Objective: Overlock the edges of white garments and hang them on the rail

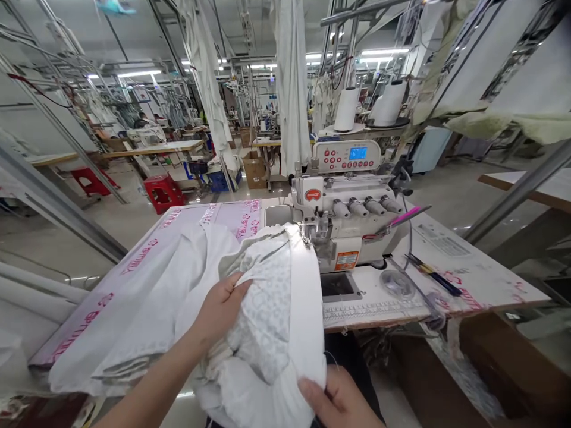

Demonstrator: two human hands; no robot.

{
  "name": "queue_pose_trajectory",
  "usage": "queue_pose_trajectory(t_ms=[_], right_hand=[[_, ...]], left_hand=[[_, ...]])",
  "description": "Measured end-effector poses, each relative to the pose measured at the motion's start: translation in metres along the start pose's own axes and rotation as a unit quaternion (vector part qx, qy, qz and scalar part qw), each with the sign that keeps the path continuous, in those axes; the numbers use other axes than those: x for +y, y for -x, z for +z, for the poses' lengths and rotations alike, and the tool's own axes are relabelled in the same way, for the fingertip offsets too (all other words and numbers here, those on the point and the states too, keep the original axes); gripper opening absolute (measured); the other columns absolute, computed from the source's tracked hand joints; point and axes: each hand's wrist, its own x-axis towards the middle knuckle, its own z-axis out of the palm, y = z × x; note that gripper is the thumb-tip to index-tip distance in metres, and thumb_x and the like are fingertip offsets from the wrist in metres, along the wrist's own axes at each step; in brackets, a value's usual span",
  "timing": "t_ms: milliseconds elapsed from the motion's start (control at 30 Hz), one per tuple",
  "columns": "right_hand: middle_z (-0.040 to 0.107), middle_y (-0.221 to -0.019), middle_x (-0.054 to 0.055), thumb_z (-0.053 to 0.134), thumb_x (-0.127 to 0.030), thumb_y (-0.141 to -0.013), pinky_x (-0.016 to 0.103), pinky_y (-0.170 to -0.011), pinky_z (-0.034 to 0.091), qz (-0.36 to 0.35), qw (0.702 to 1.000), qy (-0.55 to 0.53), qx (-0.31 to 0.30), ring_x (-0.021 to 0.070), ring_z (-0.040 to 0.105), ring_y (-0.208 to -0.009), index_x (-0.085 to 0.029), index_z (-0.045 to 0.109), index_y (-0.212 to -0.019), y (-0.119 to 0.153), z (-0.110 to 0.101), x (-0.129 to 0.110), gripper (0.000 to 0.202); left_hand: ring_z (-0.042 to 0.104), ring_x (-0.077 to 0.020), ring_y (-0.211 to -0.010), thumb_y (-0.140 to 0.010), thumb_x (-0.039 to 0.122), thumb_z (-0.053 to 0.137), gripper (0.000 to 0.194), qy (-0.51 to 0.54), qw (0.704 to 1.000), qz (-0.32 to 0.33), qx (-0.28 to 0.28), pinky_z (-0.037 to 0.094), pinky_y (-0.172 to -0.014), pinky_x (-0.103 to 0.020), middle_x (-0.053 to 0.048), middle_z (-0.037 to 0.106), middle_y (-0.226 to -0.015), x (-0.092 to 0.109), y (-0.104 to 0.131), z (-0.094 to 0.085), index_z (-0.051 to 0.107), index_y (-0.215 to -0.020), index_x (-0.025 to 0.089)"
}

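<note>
A white garment with a pale grey pattern hangs over the table's front edge, its wide white band running up to the needle area of an overlock sewing machine. My left hand pinches a fold of the patterned cloth left of the band. Lower down, my right hand grips the band's edge between thumb and fingers, with a loose thread above it. The far end of the band lies at the presser foot, under a bright lamp. More white fabric is spread on the table to the left.
Tweezers and a dark-handled tool lie right of the machine, near a clear round dish. Two thread cones stand behind. A red stool and a cardboard box are on the floor beyond. Metal poles flank the table.
</note>
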Motion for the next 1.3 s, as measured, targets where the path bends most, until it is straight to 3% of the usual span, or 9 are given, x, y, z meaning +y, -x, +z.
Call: queue_pose_trajectory(t_ms=[233, 500, 667, 733, 833, 900, 1033, 1200, 1300], right_hand=[[0.043, -0.063, 0.0, 0.04, -0.04, -0.083, 0.022, -0.058, 0.034, -0.037, 0.999, -0.01, 0.008, 0.0117, 0.037, -0.06, -0.012, 0.049, -0.066, -0.037, -0.027, -0.023, 0.034], [0.034, -0.057, -0.002, 0.042, -0.043, -0.082, 0.02, -0.049, 0.027, -0.051, 0.998, -0.011, 0.021, 0.0086, 0.029, -0.052, -0.014, 0.042, -0.062, -0.075, -0.048, -0.031, 0.035], [0.03, -0.05, -0.005, 0.046, -0.048, -0.077, 0.02, -0.043, 0.021, -0.054, 0.997, -0.023, 0.047, 0.0068, 0.025, -0.046, -0.015, 0.04, -0.059, -0.103, -0.063, -0.034, 0.038], [0.03, -0.046, -0.006, 0.046, -0.049, -0.077, 0.02, -0.041, 0.019, -0.049, 0.997, -0.025, 0.055, 0.0063, 0.024, -0.043, -0.016, 0.038, -0.058, -0.11, -0.067, -0.035, 0.039], [0.034, -0.045, -0.006, 0.048, -0.048, -0.076, 0.02, -0.04, 0.019, -0.045, 0.996, -0.03, 0.064, 0.0064, 0.027, -0.041, -0.016, 0.039, -0.057, -0.113, -0.069, -0.037, 0.039], [0.035, -0.044, -0.006, 0.049, -0.049, -0.075, 0.02, -0.04, 0.02, -0.04, 0.996, -0.035, 0.07, 0.0064, 0.028, -0.041, -0.016, 0.039, -0.057, -0.111, -0.069, -0.038, 0.039], [0.034, -0.044, -0.006, 0.052, -0.051, -0.071, 0.019, -0.039, 0.019, -0.028, 0.995, -0.05, 0.082, 0.0061, 0.028, -0.04, -0.016, 0.039, -0.057, -0.106, -0.066, -0.041, 0.04], [0.033, -0.041, -0.007, 0.055, -0.053, -0.067, 0.019, -0.037, 0.016, -0.005, 0.995, -0.068, 0.078, 0.005, 0.026, -0.037, -0.016, 0.039, -0.058, -0.112, -0.069, -0.046, 0.041], [0.034, -0.042, -0.007, 0.056, -0.054, -0.065, 0.018, -0.037, 0.016, 0.01, 0.993, -0.079, 0.081, 0.0047, 0.026, -0.037, -0.016, 0.039, -0.06, -0.107, -0.066, -0.048, 0.042]], left_hand=[[0.047, -0.0139, -0.064, -0.08, 0.039, 0.039, 0.026, -0.041, 0.994, 0.067, 0.082, 0.037, -0.058, -0.022, 0.002, 0.051, -0.063, 0.01, -0.031, 0.002, 0.053, -0.074, 0.018], [0.044, -0.0121, -0.058, -0.082, 0.035, 0.036, 0.026, -0.104, 0.979, 0.127, 0.123, 0.034, -0.056, -0.022, 0.003, 0.048, -0.059, 0.021, -0.081, -0.006, 0.052, -0.074, 0.017], [0.048, -0.0184, -0.082, -0.079, 0.024, 0.039, 0.017, -0.193, 0.928, 0.229, 0.221, 0.037, -0.072, -0.029, -0.006, 0.052, -0.084, 0.028, -0.077, 0.008, 0.051, -0.088, 0.015], [0.047, -0.0183, -0.08, -0.081, 0.024, 0.038, 0.016, -0.217, 0.931, 0.254, 0.148, 0.038, -0.071, -0.03, -0.007, 0.052, -0.082, 0.029, -0.053, 0.021, 0.051, -0.083, 0.015], [0.049, -0.0154, -0.075, -0.085, 0.027, 0.034, 0.023, -0.182, 0.958, 0.217, -0.047, 0.039, -0.068, -0.028, -0.004, 0.054, -0.078, 0.028, -0.013, 0.038, 0.054, -0.08, 0.017], [0.049, -0.0161, -0.085, -0.084, 0.028, 0.036, 0.021, -0.154, 0.962, 0.215, -0.065, 0.038, -0.077, -0.03, -0.004, 0.055, -0.088, 0.026, 0.004, 0.044, 0.055, -0.088, 0.018], [0.048, -0.0197, -0.091, -0.084, 0.027, 0.035, 0.024, -0.167, 0.962, 0.216, -0.011, 0.036, -0.082, -0.035, -0.008, 0.055, -0.094, 0.022, 0.011, 0.048, 0.053, -0.094, 0.015], [0.051, -0.0147, -0.065, -0.083, 0.039, 0.034, 0.031, 0.013, 0.978, 0.061, -0.198, 0.04, -0.062, -0.027, -0.004, 0.056, -0.075, 0.016, -0.007, 0.047, 0.054, -0.088, 0.015], [0.042, -0.0104, -0.051, -0.081, 0.043, 0.037, 0.032, 0.092, 0.967, 0.033, -0.235, 0.035, -0.049, -0.021, -0.001, 0.05, -0.063, 0.022, 0.01, 0.043, 0.053, -0.082, 0.015]])
